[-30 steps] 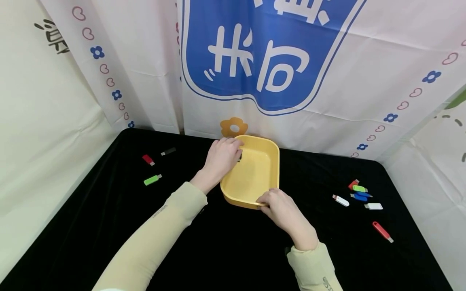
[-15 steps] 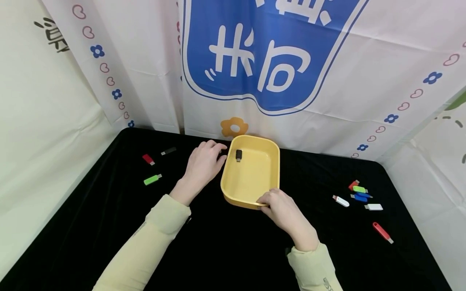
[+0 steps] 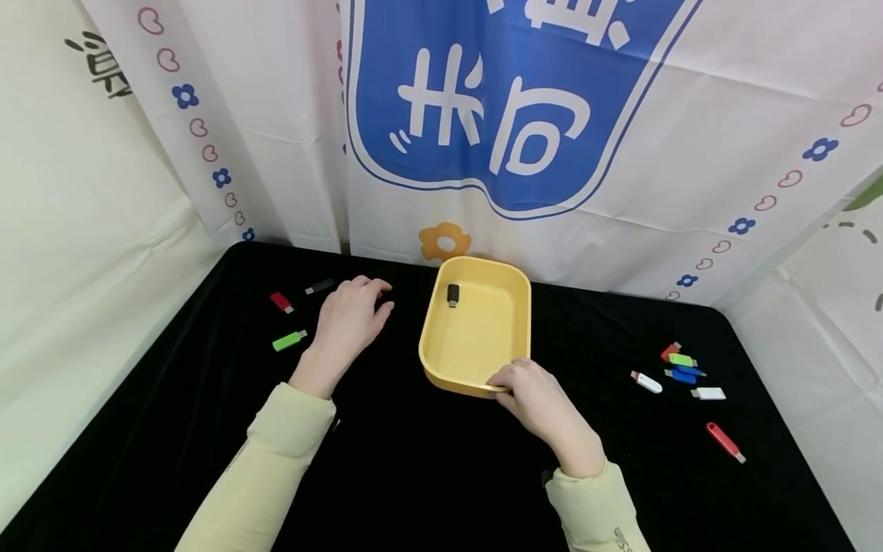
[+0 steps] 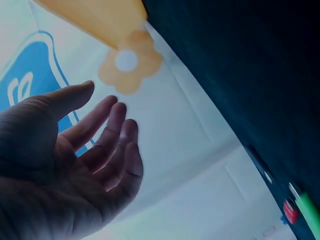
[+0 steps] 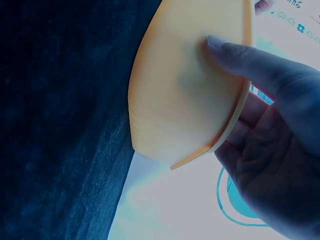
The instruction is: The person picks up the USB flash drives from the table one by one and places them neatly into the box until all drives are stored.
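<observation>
A yellow tray point(image 3: 476, 337) stands at the back middle of the black table, with one black USB stick point(image 3: 453, 295) lying inside at its left. My right hand point(image 3: 545, 410) grips the tray's near right rim; the right wrist view shows the thumb outside the wall point(image 5: 180, 90) and the fingers over the rim. My left hand point(image 3: 348, 318) hovers left of the tray, holding nothing, its fingers loosely bent in the left wrist view. Nearest to it lie a dark USB stick point(image 3: 320, 286), a red USB stick point(image 3: 281, 302) and a green USB stick point(image 3: 290, 340).
On the table's right lie several more USB sticks: a white one point(image 3: 647, 382), a red one point(image 3: 670, 351), a green one point(image 3: 682, 359), blue point(image 3: 683, 375), another white one point(image 3: 709, 393) and a longer red one point(image 3: 726, 442). A printed curtain point(image 3: 386, 215) hangs behind the table.
My left hand has come out of the tray and moved left toward the USB sticks there. The black USB stick in the tray has come into full sight. My right hand keeps its grip.
</observation>
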Motion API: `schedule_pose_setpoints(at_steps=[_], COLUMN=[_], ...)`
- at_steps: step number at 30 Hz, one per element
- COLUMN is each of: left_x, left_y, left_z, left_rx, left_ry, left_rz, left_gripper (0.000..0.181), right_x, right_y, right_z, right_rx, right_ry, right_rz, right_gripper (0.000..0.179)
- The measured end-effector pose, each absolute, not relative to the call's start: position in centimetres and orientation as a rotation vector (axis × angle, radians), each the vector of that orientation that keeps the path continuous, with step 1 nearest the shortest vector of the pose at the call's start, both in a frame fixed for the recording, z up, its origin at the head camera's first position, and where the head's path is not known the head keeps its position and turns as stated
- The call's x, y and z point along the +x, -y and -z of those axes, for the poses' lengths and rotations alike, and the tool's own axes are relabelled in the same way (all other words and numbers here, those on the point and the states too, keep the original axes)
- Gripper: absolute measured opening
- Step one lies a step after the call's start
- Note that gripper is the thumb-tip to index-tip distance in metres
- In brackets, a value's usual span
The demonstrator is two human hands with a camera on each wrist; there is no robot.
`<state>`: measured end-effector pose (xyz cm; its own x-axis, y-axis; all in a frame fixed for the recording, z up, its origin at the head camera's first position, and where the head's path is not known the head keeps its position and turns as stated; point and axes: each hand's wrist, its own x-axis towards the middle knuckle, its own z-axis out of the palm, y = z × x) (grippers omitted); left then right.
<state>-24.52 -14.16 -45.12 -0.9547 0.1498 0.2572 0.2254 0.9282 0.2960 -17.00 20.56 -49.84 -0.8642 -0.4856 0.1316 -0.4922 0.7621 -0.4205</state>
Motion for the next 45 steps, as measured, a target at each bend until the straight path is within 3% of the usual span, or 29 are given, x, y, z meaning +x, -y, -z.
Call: schedule_pose_setpoints(at_steps=[8, 10, 15, 22, 30, 37, 45], left_x=[-27.4, -27.9, -28.7, -27.8, -28.8, -29.0, -29.2], left_y=[21.6, 23.5, 26.6, 28.3, 29.9, 31.1, 32.7], left_z=[49.2, 50.2, 51.1, 49.8, 51.5, 51.6, 52.0], left_rx=[-0.193, -0.187, -0.122, -0.047, -0.048, 0.033, 0.064], left_ry=[3.043, 3.080, 3.173, 3.296, 3.345, 3.358, 3.373], left_rz=[0.478, 0.468, 0.472, 0.539, 0.582, 0.611, 0.660], left_gripper=[0.043, 0.043, 0.047, 0.053, 0.051, 0.048, 0.027], right_x=[-17.0, -18.1, -17.7, -18.2, -18.5, -17.0, -18.1], right_y=[-20.6, -21.2, -20.8, -21.0, -21.2, -20.7, -21.3], right_z=[49.6, 51.9, 50.9, 51.7, 52.3, 49.5, 52.0], right_rx=[0.883, 0.848, 0.858, 0.839, 0.831, 0.878, 0.817], right_ry=[2.903, 2.923, 2.933, 2.948, 2.949, 2.901, 2.936], right_rz=[-0.620, -0.643, -0.601, -0.632, -0.538, -0.654, -0.637], right_gripper=[0.023, 0.031, 0.024, 0.028, 0.034, 0.025, 0.034])
